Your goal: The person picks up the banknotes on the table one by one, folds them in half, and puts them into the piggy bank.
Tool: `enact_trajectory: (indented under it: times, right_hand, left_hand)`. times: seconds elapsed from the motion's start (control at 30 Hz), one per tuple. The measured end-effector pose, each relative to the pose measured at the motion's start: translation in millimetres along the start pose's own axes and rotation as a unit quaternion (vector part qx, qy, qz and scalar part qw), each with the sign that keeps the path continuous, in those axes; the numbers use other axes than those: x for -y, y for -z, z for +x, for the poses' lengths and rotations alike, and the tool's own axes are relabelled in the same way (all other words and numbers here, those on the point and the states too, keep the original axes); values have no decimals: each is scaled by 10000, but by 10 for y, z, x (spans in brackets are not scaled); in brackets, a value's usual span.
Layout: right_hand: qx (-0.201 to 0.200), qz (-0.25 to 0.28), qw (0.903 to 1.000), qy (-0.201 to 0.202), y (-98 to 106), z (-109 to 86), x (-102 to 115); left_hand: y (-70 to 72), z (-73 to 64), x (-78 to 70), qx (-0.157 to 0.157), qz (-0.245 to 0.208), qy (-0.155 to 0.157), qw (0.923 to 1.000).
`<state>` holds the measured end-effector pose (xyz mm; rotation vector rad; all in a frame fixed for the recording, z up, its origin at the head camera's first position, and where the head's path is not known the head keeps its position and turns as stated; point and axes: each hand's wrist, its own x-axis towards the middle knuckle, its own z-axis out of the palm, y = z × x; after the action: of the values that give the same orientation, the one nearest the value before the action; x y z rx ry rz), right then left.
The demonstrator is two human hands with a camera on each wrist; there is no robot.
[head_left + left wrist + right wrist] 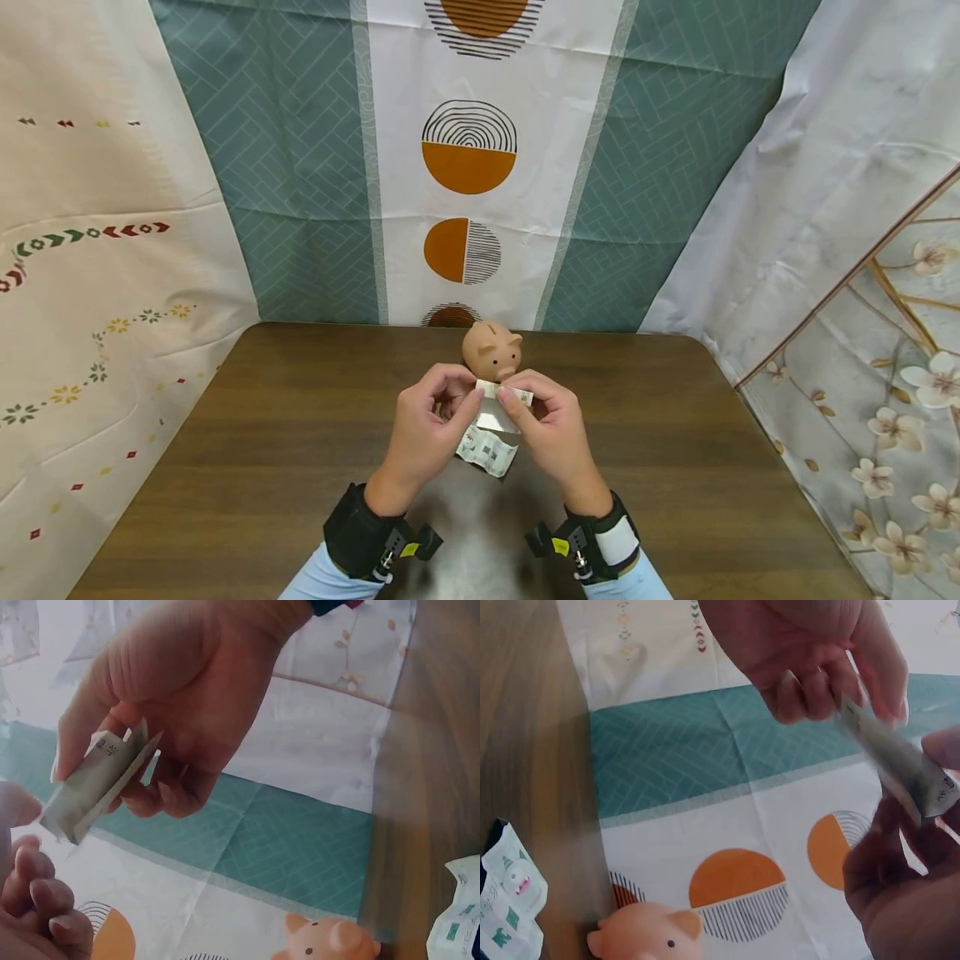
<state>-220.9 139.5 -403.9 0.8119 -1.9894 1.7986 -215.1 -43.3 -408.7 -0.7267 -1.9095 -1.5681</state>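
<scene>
Perhaps for steady control, the left hand (427,425) and right hand (555,427) pinch opposite ends of one folded wrapper (96,778).

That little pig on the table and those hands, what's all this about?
A person holds what looks like a small, folded printed wrapper between the left hand and right hand. Another printed packet lies on the wooden table, nearer the person than the pig figure, which neither hand is holding.

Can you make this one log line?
left grip: pinches folded strip | right grip: pinches folded strip | table: printed packet, piggy bank
</scene>
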Motion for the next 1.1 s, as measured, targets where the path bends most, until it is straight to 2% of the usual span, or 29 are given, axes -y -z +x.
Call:
enact_trajectory:
  times: [0.07,0.17,0.23,0.33,0.53,0.8,1.1]
  right_hand:
    - [209,128,9997,-9,16,4,12]
    - [431,305,9986,-48,26,10,23]
    - [456,361,9982,-138,24,13,31]
    - [373,395,9981,-276,18,13,30]
    - [388,635,9970,-233,-1,3,23]
    - [445,708,9964,-101,-26,-13,26]
    - [273,661,9972,-231,-6,-25,10]
  left_hand:
    - [9,3,-9,84,-178,213,9996]
    - [29,9,-19,419,-532,513,9964]
    - [42,10,-25,633,-785,688,9925]
    - [49,10,-24,753,-989,825,9888]
    - [38,8,-33,788,-1047,877,9875]
    - [46,16,-30,758,-996,691,9897]
    - [37,6,-27,651,-1161,808,9878]
